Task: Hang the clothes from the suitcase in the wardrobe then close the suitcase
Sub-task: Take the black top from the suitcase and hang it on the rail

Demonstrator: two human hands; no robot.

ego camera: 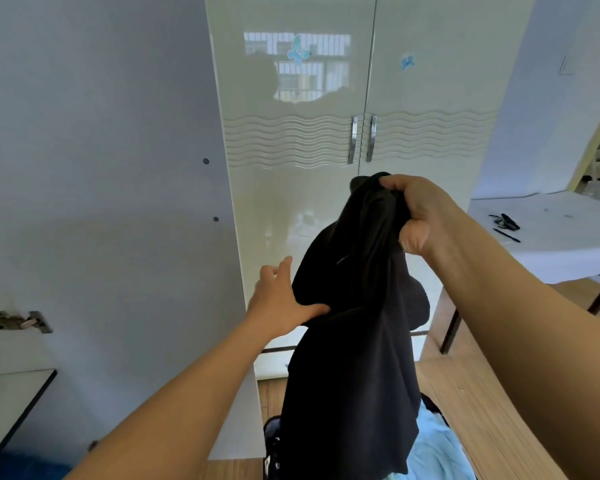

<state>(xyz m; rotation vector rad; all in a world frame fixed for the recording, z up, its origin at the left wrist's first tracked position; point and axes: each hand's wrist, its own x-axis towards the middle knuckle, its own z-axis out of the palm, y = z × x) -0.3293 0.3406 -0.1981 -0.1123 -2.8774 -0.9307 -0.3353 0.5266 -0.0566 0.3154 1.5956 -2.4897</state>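
Note:
A black garment (354,341) hangs in front of me, bunched at its top. My right hand (416,216) grips that top, fist closed around the fabric. My left hand (281,299) presses against the garment's left side, thumb pinching a fold and the fingers spread. Behind it stands the cream wardrobe (291,209) with both doors shut and two metal handles (361,138) at the centre. Below the garment, the dark edge of the suitcase (272,441) shows on the floor, with light blue clothing (437,448) in it. No hanger is visible.
An open white door panel (101,202) with a hinge (18,322) stands at the left. A white table (551,237) with pens and dark small items is at the right. A shelf corner (14,403) sits at the lower left. The floor is wood.

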